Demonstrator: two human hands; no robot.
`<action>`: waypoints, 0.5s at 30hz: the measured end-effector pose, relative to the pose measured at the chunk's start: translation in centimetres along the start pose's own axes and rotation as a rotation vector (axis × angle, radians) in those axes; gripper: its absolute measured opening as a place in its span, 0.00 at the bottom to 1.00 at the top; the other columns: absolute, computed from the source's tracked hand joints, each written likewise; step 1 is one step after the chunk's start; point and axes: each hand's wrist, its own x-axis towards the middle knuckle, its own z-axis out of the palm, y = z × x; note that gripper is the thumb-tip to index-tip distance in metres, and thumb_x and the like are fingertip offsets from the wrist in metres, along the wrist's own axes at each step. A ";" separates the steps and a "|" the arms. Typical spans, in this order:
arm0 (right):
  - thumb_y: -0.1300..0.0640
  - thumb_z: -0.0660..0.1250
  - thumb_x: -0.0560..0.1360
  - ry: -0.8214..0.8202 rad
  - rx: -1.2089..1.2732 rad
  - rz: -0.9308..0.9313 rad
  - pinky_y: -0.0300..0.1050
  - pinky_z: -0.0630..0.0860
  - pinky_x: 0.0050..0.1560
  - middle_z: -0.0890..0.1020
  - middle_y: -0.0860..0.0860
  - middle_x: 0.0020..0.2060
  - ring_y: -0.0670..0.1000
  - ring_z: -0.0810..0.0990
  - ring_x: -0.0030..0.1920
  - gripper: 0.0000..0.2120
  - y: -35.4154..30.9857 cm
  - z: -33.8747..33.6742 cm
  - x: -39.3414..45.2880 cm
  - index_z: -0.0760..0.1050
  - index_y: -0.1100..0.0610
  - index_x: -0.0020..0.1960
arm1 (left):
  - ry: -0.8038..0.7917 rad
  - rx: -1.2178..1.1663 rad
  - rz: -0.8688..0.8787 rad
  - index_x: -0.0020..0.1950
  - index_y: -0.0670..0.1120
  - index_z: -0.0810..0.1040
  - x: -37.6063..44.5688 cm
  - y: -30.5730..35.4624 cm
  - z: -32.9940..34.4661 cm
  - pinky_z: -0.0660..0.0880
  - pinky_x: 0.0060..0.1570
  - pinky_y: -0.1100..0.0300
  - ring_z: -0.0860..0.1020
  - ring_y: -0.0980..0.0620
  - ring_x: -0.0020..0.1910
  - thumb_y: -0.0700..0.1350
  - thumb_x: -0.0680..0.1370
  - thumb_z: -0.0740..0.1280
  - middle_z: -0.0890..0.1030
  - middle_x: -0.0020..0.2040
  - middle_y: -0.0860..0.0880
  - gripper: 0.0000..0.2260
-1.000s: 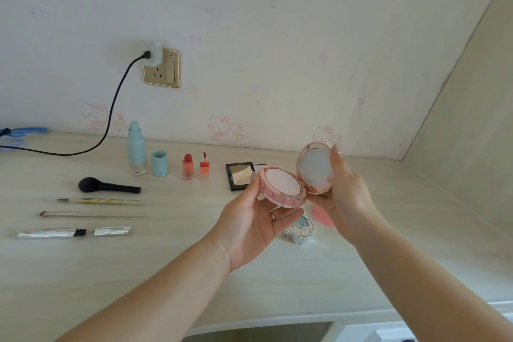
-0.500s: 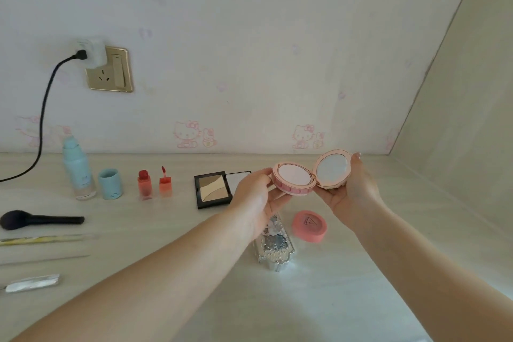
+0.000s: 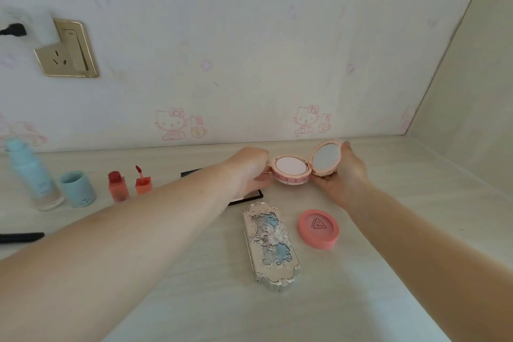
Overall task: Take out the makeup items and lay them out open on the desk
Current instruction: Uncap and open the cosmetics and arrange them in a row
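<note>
A round pink compact is open, its mirror lid tilted up to the right. My left hand grips its base on the left side. My right hand holds the lid from behind. The compact is low over the desk near the back wall; I cannot tell whether it touches the desk. A closed ornate silver palette and a closed round coral case lie in front of it. A black open palette lies mostly hidden under my left wrist.
At the left stand a pale blue bottle with its cap beside it, and a red lip tint next to its wand cap. A black brush handle lies at the left edge. A side wall closes the right.
Both hands have carried the open compact forward and down toward the desk by the back wall. My head has moved closer and turned right, so the brushes at the left have left the view.
</note>
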 end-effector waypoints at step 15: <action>0.50 0.58 0.80 0.017 -0.068 -0.010 0.57 0.79 0.39 0.78 0.59 0.48 0.60 0.81 0.44 0.12 0.1 -0.7 1.7 0.69 0.56 0.57 | -0.105 -0.027 -0.088 0.66 0.42 0.68 0.7 0.2 0.0 0.73 0.60 0.50 0.74 0.44 0.50 0.40 0.80 0.59 0.72 0.57 0.38 0.15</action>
